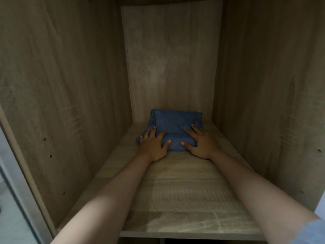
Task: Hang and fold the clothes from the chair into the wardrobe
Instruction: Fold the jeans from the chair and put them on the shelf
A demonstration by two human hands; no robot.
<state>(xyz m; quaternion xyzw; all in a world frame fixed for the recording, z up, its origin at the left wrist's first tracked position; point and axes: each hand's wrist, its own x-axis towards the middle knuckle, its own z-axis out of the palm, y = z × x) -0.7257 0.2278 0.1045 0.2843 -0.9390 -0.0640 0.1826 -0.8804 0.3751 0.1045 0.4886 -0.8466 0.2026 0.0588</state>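
A folded blue denim garment [175, 124] lies at the back of a wooden wardrobe shelf [182, 194], close to the rear panel. My left hand [153, 144] lies flat on its near left corner, fingers spread and straight. My right hand [199, 142] presses flat on its near right edge, thumb pointing inward. Both forearms reach in from the bottom of the view. The garment's near edge is partly hidden under my hands.
The compartment is boxed in by a left side wall [61, 103], a right side wall [269, 95] and a back panel [172, 59]. The shelf's front edge [191, 235] runs along the bottom. A pale door edge [19, 191] stands at far left.
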